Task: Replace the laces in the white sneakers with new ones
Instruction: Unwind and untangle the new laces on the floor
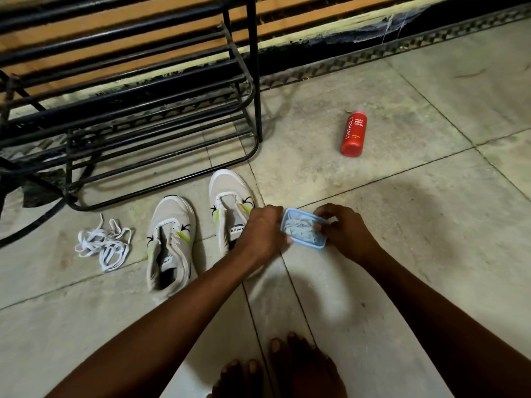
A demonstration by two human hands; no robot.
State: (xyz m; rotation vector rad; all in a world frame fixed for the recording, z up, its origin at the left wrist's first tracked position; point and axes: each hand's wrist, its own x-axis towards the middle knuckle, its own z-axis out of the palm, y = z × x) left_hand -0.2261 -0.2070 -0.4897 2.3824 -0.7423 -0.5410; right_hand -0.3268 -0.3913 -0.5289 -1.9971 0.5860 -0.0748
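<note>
Plastic tub (304,228) of new laces pinched by left hand (263,232) and right hand (343,232) | risk: lid pops, laces spill beside 2 unlaced sneakers (172,239)

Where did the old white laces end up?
The old white laces lie in a loose tangle on the floor tiles at the left of the head view, just left of the left sneaker and in front of the black metal shoe rack.
</note>
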